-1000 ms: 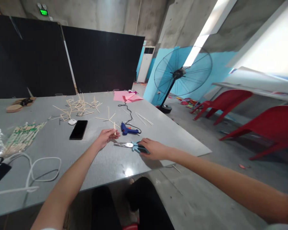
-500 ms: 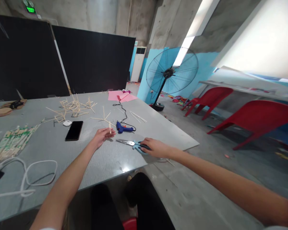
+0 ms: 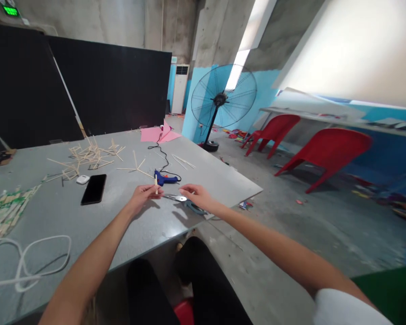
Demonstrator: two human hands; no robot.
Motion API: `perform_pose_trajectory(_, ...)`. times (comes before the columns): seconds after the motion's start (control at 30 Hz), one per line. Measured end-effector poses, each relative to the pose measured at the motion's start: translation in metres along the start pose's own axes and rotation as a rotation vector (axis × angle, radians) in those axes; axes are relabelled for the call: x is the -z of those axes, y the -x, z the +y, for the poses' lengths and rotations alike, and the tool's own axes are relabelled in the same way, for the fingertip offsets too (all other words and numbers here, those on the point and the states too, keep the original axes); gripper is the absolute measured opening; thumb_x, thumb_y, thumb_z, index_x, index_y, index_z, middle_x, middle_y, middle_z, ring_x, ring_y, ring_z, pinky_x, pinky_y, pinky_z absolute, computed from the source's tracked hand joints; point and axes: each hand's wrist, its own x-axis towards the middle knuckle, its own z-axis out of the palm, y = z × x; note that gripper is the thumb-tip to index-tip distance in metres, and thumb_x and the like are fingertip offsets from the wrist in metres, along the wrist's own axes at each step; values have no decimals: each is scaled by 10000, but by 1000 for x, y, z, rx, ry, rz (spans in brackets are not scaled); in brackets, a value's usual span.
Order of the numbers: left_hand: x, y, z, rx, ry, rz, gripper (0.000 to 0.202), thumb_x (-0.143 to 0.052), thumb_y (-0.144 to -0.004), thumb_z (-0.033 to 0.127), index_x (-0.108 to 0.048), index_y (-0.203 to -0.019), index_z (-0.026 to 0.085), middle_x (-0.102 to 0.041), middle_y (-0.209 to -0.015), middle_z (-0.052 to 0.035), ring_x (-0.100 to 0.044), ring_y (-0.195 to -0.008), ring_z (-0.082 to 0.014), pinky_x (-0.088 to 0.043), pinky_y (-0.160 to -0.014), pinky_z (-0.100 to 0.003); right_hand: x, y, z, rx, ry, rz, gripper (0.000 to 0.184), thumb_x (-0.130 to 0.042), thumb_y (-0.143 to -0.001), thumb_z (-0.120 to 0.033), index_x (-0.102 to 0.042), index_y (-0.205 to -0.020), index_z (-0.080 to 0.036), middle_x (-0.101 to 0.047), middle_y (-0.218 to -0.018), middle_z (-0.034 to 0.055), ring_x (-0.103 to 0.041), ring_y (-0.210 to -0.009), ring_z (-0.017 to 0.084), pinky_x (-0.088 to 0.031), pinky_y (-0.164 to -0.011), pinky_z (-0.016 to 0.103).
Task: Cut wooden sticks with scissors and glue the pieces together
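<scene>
left hand (image 3: 144, 195): fingertips pinched a short stick (image 3: 156, 184), its lower end hard to make out against them.
right hand (image 3: 196, 195): bent over the pliers (image 3: 182, 198); whether its fingers touched or gripped them could not be told.
pliers: between the hands at the gray table (image 3: 135, 234), tips unclear beside the left fingers, blue-gray handles partly covered; the nose was silver.
stick: pale, slim, straight, upright in the left hand, overlapping one end of the blue glue gun (image 3: 168, 179).
green-marked bundle (image 3: 10, 207): cut off by the left edge.
</scene>
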Motion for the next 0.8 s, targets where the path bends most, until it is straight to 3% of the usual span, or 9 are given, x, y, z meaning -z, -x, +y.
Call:
perform_pose_trajectory(0.13, -16, 10, -1, 54, -69, -141, 510, -893, -774, 536, -830, -1011, 88, -814, -978, -167, -769, -816, -231, -590, -880, -385, -29, -18, -11, -24, -175, -65, 500, -612, -952, -611, -791, -1037, -152, -762, -941, 80, -620, -805, 188, -473, -726, 304)
perform_pose_trajectory(0.27, -16, 10, -4, 68, -110, -187, 519, -888, -768, 560, -826, -1006, 103, -817, -971, -159, -776, -834, -236, -589, -888, -386, -47, -36, -10, -30, -282, -110, 493, -649, -914, -614, -768, -925, -136, -727, -875, 59, -580, -774, 164, -446, -713, 292)
perform_pose_trajectory(0.4, -2, 5, 0, 91, -162, -209, 533, -887, -757, 583, -824, -963, 95, -816, -953, -169, -786, -859, -248, -588, -887, -373, -52, -63, -8, -40, -319, -203, 429, -715, -853, -575, -739, -826, -148, -666, -756, 18, -530, -700, 133, -432, -680, 274)
perform_pose_trajectory(0.6, 27, 7, 17, 201, -231, -250, 521, -914, -730, 570, -828, -909, 88, -813, -919, -181, -789, -799, -233, -607, -791, -333, -49, -104, -17, -85, -278, -479, 404, -824, -763, -564, -786, -838, -169, -659, -669, 13, -511, -591, 124, -415, -557, 253)
perform_pose_trajectory(0.8, 39, 9, 14, 317, -191, -321, 502, -920, -711, 565, -825, -856, 95, -806, -835, -176, -794, -725, -253, -637, -701, -345, -52, -116, -13, -91, -210, -710, 426, -789, -800, -593, -779, -774, -168, -616, -584, -6, -506, -511, 108, -423, -510, 241)
